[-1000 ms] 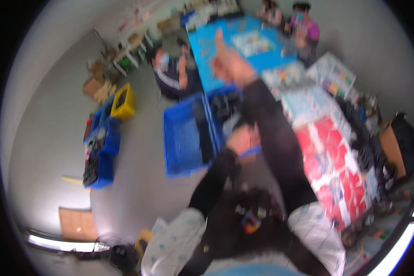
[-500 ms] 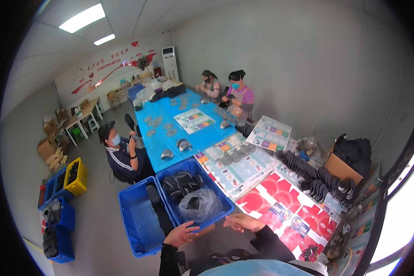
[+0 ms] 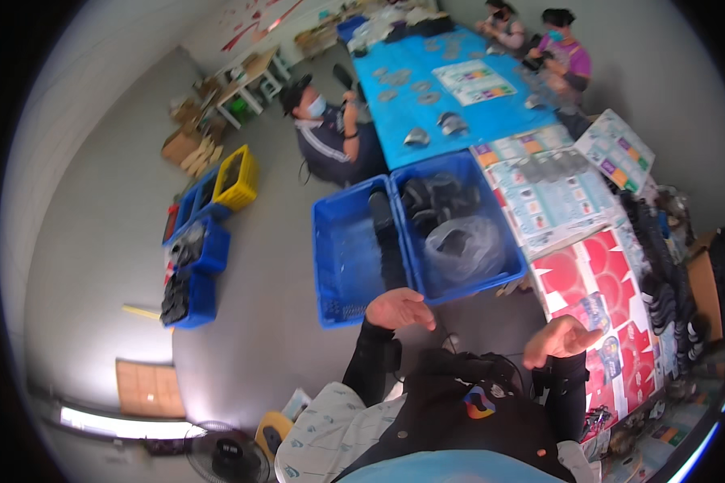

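My left hand (image 3: 399, 309) hovers by the near edge of two blue crates, with its fingers stretched out and nothing in them. One is a blue crate (image 3: 330, 266) with a row of dark curved pieces (image 3: 381, 211) along its right side. Beside it, another blue crate (image 3: 515, 241) holds dark padded pieces (image 3: 427, 197) and a clear plastic bag (image 3: 463, 245). My right hand (image 3: 562, 340) is held out near the left edge of the red printed sheets (image 3: 560, 278). It is somewhat blurred, its fingers apart and holding nothing.
A blue-covered table (image 3: 403, 109) carries grey pieces and a printed board. One co-worker (image 3: 330, 133) sits at its left, two more at the far right. Blue crates and a yellow crate (image 3: 238, 179) stand on the left floor. A fan (image 3: 225, 452) is behind me, at lower left.
My view has swung left and downward, so the crates and table appear further right and higher. My hands have moved farther apart; both remain without anything in them.
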`<state>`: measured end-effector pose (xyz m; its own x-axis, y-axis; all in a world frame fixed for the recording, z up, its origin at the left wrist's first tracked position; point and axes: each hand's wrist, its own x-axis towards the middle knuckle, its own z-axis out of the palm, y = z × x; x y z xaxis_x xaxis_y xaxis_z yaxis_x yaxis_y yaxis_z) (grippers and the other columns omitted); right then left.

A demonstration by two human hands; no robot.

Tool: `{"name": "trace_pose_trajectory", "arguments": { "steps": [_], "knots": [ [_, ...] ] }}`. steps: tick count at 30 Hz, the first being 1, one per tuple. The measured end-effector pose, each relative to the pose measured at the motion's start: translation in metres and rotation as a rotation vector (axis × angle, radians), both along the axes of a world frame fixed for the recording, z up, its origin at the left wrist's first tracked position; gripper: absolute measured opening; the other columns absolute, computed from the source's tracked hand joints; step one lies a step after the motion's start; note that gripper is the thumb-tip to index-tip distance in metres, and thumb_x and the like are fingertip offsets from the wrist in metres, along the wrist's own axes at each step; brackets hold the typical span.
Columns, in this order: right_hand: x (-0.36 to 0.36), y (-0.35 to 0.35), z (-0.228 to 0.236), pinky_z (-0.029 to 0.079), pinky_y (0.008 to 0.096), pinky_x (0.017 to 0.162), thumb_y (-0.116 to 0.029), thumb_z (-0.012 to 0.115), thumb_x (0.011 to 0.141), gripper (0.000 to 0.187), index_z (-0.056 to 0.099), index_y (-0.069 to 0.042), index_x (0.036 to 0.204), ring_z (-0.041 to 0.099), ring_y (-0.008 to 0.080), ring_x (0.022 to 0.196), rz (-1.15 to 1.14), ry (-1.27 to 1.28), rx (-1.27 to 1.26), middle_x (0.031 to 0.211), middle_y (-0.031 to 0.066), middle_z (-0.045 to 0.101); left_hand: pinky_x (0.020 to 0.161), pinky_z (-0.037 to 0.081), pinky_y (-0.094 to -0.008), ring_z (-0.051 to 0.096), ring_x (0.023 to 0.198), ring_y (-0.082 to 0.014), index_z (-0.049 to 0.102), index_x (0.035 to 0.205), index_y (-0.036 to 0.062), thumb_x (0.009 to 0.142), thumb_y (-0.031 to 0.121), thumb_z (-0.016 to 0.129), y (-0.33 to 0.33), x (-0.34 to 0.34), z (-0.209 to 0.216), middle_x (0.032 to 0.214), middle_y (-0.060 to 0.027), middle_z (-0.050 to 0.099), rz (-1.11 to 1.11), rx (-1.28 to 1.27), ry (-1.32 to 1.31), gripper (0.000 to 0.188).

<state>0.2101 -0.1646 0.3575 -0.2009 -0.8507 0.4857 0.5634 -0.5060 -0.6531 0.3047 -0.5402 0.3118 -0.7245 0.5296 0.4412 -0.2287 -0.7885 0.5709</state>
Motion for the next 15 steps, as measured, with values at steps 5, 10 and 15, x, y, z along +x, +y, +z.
{"name": "trace_pose_trajectory", "arguments": {
  "steps": [5,10,15],
  "knots": [
    [-0.005,-0.031,-0.027,0.039,0.0428,0.112,-0.043,0.056,0.103,0.065,0.043,0.004,0.146,0.061,0.0299,0.124,-0.269,0.351,0.664,0.126,0.0225,0.064,0.098,0.050,-0.0505,0.065,0.115,-0.0394,0.061,0.133,0.0035,0.093,0.043,0.068,0.006,-0.014,-0.025,0.125,-0.0273,0.066,0.610,-1.580,0.138,0.056],
    [0.023,-0.036,-0.147,0.050,0.0333,0.097,-0.034,0.060,0.102,0.049,0.055,0.005,0.132,0.069,0.0235,0.106,-0.470,0.135,1.206,0.110,0.0178,0.072,0.094,0.051,-0.0457,0.067,0.107,-0.0395,0.064,0.123,-0.0007,0.090,0.054,0.065,-0.009,-0.016,-0.161,0.118,-0.0226,0.069,0.372,-1.957,0.250,0.064],
    [0.034,-0.033,-0.178,0.054,0.0276,0.080,-0.024,0.061,0.103,0.033,0.061,0.002,0.123,0.071,0.0167,0.091,-0.668,0.195,1.437,0.099,0.0115,0.074,0.093,0.051,-0.0483,0.065,0.107,-0.0419,0.066,0.121,-0.0006,0.091,0.052,0.063,0.018,-0.035,-0.176,0.115,-0.0247,0.069,0.126,-1.842,0.257,0.060]
  ]
}}
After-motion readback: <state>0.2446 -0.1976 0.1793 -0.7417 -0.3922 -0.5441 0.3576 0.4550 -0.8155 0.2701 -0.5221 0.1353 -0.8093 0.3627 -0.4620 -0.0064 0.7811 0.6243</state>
